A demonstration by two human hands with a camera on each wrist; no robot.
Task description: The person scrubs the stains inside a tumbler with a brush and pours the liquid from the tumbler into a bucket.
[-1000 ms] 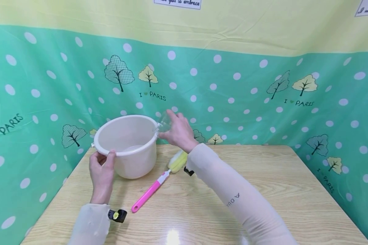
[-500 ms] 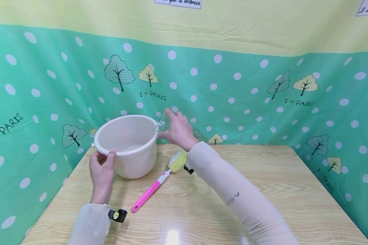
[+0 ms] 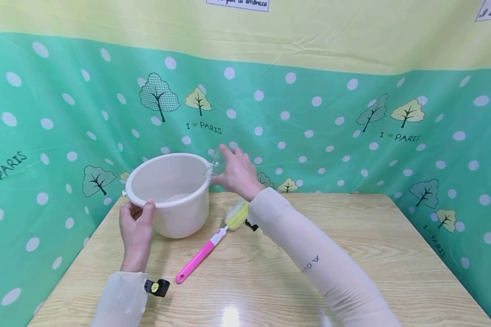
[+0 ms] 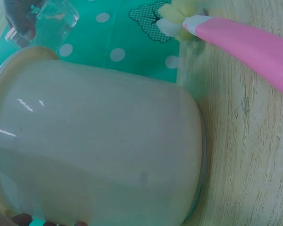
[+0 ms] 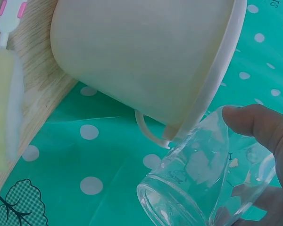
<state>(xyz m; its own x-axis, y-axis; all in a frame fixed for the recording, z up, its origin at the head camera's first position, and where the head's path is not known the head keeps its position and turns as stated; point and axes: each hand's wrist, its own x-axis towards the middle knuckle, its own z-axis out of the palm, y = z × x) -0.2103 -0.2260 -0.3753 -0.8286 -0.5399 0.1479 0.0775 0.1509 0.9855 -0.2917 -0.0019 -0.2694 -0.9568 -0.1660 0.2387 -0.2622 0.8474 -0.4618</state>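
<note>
A white plastic bucket (image 3: 183, 218) stands at the left back of the table. My left hand (image 3: 137, 229) holds its near rim, thumb and fingers pinching the edge. At the bucket's right rim, my right hand (image 3: 240, 173) grips a clear drinking glass (image 3: 217, 162) that is tilted. In the right wrist view the glass (image 5: 193, 174) is seen close to the bucket's rim, thumb on one side and fingers on the other; whether they touch is unclear. The left wrist view is mostly filled by the bucket's wall (image 4: 99, 136), with several left fingertips at the bottom edge.
A bottle brush with a pink handle (image 3: 195, 262) and yellow-and-white sponge head (image 3: 237, 215) lies on the wooden table (image 3: 335, 236), right of the bucket. Green polka-dot cloth (image 3: 294, 118) hangs behind and along both sides.
My right hand has shifted very slightly left with the glass, whose tilt looks a little changed. The left hand, bucket and brush stay where they were.
</note>
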